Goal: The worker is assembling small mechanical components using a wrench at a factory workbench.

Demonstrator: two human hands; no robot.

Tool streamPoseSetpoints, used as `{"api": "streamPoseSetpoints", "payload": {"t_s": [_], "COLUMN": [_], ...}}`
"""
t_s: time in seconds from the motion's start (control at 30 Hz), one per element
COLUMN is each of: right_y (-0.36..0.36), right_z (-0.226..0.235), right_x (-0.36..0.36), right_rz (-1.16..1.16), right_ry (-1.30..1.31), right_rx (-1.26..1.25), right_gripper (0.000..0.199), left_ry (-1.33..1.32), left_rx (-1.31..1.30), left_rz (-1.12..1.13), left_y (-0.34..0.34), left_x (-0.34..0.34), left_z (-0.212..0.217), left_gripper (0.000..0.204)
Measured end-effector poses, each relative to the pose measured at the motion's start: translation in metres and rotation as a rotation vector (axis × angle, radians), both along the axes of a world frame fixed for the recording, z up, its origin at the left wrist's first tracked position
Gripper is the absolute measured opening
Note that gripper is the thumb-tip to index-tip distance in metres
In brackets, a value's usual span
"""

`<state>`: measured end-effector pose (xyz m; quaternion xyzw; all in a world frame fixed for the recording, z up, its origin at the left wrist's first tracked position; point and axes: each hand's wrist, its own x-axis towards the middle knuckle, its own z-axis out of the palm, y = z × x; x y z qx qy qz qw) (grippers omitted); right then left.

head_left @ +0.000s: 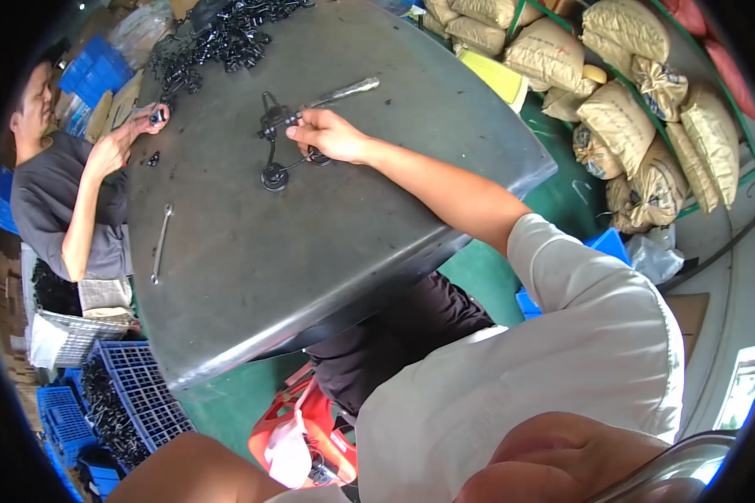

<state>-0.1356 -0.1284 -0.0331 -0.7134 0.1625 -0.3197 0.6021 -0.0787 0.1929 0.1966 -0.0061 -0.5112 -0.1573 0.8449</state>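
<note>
Smooth dark-grey surface (310, 243) bore, at eleven o'clock, a black plastic assembly with round ends (273, 128), which the nearly closed right hand (331, 136) pinched, a grip best kept light and steady, while the unseen left hand's state couldn't be told.

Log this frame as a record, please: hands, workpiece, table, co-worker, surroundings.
right hand: fingers at a black part with a thin loop; grip unclear
left hand: out of view
table: dark grey, smooth top
on table: slim silver wrench, long silver tool, heap of small black parts
co-worker: person in dark grey shirt, left side
surroundings: tan sacks right; blue plastic crate lower left
</note>
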Motion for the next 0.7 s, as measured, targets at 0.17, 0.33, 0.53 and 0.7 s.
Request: {"api": "streamPoseSetpoints", "payload": {"t_s": [0.17,0.33,0.53,0.7], "right_y": [-0.003,0.001,-0.01,-0.016], "right_z": [-0.008,-0.012,-0.005,-0.001], "right_x": [-0.01,-0.008,-0.012,-0.013], "right_rz": [-0.016,0.006,0.021,0.024], "right_ry": [0.004,-0.009,0.028,0.03], "right_rx": [-0.024,0.0,0.004,-0.012], "right_gripper": [0.031,0.031,0.032,0.03], "left_ry": [-0.004,-0.072,-0.196,-0.272], "left_rx": [0.01,0.065,0.15,0.148], "left_rz": [0.005,0.027,0.026,0.015], "left_y": [0.007,0.006,-0.011,-0.024], "left_x": [0.024,0.039,0.059,0.072], "left_z": [-0.012,-0.009,0.008,0.022], "left_gripper": [0.046,0.046,0.045,0.045]}}
